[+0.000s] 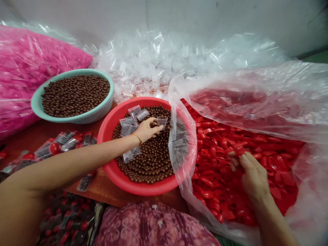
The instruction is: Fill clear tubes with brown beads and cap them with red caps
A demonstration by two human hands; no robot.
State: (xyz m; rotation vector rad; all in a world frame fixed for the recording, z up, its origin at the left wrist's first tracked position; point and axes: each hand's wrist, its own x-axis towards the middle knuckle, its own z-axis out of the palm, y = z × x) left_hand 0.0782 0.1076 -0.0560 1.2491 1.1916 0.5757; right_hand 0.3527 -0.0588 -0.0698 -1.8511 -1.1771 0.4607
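Note:
My left hand point(148, 130), with a gold bangle at the wrist, is over a red basin point(107, 174) of round brown balls point(153, 162). Its fingers are closed on a small clear plastic box point(162, 122), held tilted just above the balls. Several more clear boxes point(126, 129) lie on the balls to its left. On the right, my right hand point(252, 171) pinches a red plastic cap point(238, 149) between thumb and fingers. It is above an opened clear bag point(188, 191) full of loose red plastic pieces point(217, 164).
A teal basin point(107, 80) of brown balls stands at the back left, beside a bag of pink pieces point(38, 58). Clear plastic pieces point(153, 58) are heaped along the wall. Filled, red-capped containers point(66, 141) lie at left, with more point(66, 218) below the table edge.

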